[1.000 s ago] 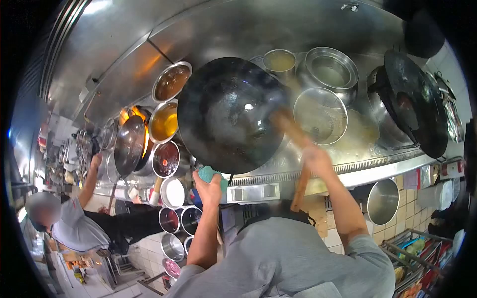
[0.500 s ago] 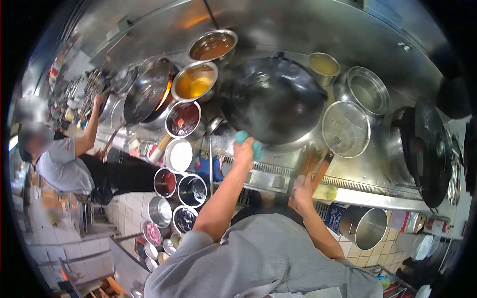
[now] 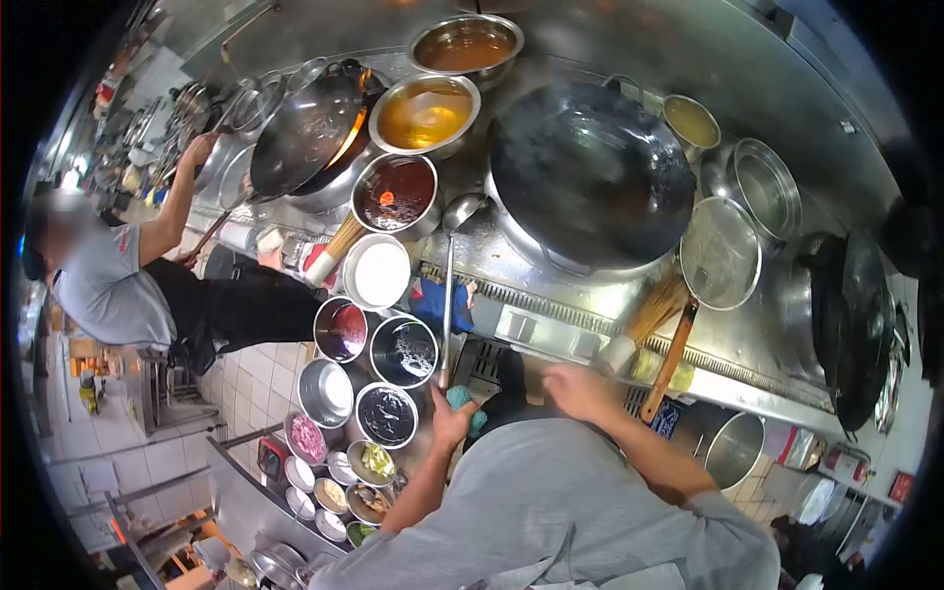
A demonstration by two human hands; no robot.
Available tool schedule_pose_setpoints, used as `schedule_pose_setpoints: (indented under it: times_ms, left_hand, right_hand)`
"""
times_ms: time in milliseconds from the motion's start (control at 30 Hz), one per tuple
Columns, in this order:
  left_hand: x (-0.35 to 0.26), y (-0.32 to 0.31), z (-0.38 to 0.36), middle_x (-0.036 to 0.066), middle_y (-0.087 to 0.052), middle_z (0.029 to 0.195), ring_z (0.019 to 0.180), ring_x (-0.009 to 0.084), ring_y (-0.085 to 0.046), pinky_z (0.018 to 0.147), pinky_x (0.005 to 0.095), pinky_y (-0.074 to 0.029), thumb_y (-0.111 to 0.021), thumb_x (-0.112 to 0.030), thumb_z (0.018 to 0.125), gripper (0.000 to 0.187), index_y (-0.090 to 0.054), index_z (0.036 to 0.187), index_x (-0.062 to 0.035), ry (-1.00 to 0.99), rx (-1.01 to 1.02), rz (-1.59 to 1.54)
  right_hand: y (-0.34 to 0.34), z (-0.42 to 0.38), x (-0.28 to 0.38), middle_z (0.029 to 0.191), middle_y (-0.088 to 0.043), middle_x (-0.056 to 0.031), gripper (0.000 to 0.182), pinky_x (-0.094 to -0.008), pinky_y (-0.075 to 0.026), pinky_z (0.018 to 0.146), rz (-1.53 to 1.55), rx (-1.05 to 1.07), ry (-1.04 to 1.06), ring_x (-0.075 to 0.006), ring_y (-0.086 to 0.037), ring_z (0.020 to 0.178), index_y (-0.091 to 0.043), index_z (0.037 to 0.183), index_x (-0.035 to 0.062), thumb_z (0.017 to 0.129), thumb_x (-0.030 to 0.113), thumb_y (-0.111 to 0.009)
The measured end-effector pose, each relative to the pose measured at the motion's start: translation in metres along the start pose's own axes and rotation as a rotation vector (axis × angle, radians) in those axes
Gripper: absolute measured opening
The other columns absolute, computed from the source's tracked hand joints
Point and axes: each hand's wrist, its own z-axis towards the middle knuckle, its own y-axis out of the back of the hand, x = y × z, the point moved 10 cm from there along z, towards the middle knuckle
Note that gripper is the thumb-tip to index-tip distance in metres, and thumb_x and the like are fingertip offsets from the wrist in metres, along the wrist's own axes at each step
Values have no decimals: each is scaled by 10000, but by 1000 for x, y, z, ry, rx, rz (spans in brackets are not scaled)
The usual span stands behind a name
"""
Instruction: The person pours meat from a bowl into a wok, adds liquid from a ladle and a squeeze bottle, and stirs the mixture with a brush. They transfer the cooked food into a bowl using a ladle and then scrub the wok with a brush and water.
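Note:
My left hand (image 3: 451, 421) is closed around a green cloth (image 3: 474, 411), its thumb raised beside the lower end of the handle of a long ladle (image 3: 448, 305). The ladle's bowl rests on the stove deck, left of the big black wok (image 3: 590, 177). In front of my body, my right hand (image 3: 578, 391) has its fingers curled, with nothing showing in them. Close beyond it, a bamboo wok brush (image 3: 649, 315) lies at the stove's front edge. A wire strainer (image 3: 721, 254) with a wooden handle is to the right of the brush. Faint steam hangs over the wok.
Bowls of amber liquid (image 3: 425, 113) and red sauce (image 3: 393, 192) stand left of the wok. Several ingredient pots, including one of dark sauce (image 3: 403, 351), line my left. Flames show beside a second wok (image 3: 307, 133), where a co-worker (image 3: 118, 265) stands. More woks (image 3: 851, 329) lean at right.
My left hand has drawn the cloth back from the wok's rim toward my body, beside the ladle handle. My right hand has let go of the bamboo brush and moved back.

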Motion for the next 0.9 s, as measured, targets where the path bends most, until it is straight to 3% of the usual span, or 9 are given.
schedule_pose_setpoints:
  times_ms: [167,267,400,433,533,600,667,767,900]
  left_hand:
    - [24,-7,7,238,-636,1232,1081,319,-667,935,424,-543,-815,-285,774,985,-298,1524,90,92,72,-152]
    - [-31,-20,-34,121,-635,1159,1001,211,-650,874,383,-547,-798,-199,807,849,-369,1499,43,97,449,-387]
    - [-126,12,-85,94,-646,1193,1072,205,-647,951,356,-519,-830,-194,788,844,-420,1493,23,-27,519,-536]
    - [-155,20,-98,91,-648,1198,1087,204,-646,971,355,-512,-841,-205,781,846,-434,1489,18,-73,578,-561]
    - [-178,20,-94,94,-659,1211,1112,215,-657,984,355,-520,-886,-281,750,861,-490,1461,-3,-108,774,-627]
    - [-180,10,-74,99,-679,1136,983,226,-692,831,364,-580,-864,-439,744,893,-501,1444,-21,-151,734,-652]
    - [-181,-7,-50,104,-684,1128,926,229,-698,750,367,-587,-810,-472,815,830,-499,1451,-39,-107,698,-699]
    - [-193,-44,-12,110,-695,1090,808,253,-700,626,376,-581,-536,-583,1029,641,-512,1443,-96,-13,653,-805]
    - [-254,-90,29,113,-706,1090,831,275,-708,660,477,-607,-409,-774,991,722,-560,1349,-165,58,621,-756]
  right_hand:
    - [-166,77,2,1189,-734,-212,456,-429,-552,906,53,581,-13,-341,-724,1035,-729,1185,21,982,419,-641]
    - [-176,99,46,1184,-691,-278,580,-434,-547,908,293,476,-208,-347,-714,1009,-592,1273,-82,964,400,-687]
    - [-159,118,33,1187,-669,-282,587,-450,-517,968,469,98,-391,-368,-661,1148,-461,1379,-66,973,296,-680]
    - [-132,128,27,1185,-676,-266,497,-467,-518,954,363,-130,-280,-404,-661,1132,-511,1344,-34,960,230,-684]
    - [-32,112,48,1114,-696,-250,385,-484,-517,944,268,-53,-228,-433,-676,1063,-577,1249,5,935,196,-693]
    - [27,77,56,871,-671,-152,354,-434,-550,711,215,38,-152,-285,-690,767,-579,1201,21,926,200,-712]
    - [79,24,65,984,-689,-197,346,-440,-536,814,230,148,-137,-318,-696,898,-587,1181,20,915,217,-686]
    - [129,-65,73,818,-650,-72,419,-353,-509,623,286,313,-187,-163,-639,655,-579,1295,36,951,251,-686]
    - [178,-135,73,753,-593,-22,522,-287,-464,503,816,350,-129,-122,-575,547,-522,1470,53,980,185,-647]
